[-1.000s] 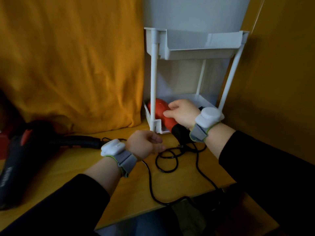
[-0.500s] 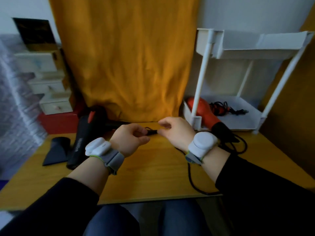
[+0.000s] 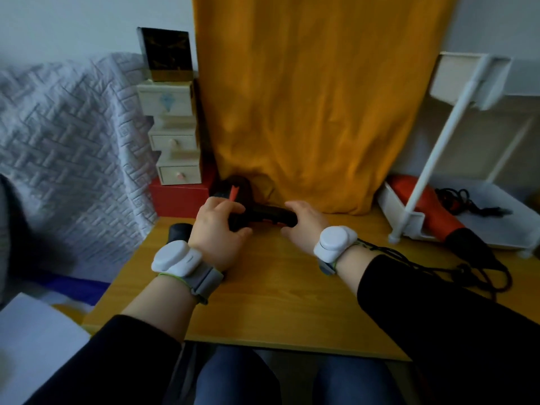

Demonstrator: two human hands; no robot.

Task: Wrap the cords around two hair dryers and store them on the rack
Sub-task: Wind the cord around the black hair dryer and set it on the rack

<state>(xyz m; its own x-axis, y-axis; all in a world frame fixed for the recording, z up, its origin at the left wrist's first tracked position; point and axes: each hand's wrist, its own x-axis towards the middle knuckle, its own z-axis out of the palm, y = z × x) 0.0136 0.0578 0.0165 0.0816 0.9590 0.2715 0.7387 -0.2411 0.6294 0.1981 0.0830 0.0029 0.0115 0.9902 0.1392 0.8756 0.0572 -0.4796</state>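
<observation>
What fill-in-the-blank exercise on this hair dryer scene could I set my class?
1. The left hand and right hand grip the black hair dryer at the back of the wooden ____.
2. The red hair dryer lies on the rack's ____ shelf.
3. Only ____ hair dryer is on the rack.
Missing: table, lower, one.

The black hair dryer point(image 3: 260, 213) lies sideways at 12 o'clock. The red hair dryer point(image 3: 429, 206) lies in the white rack point(image 3: 441, 141) at 3 o'clock, a loose black cord point(image 3: 455, 270) nearby.
</observation>
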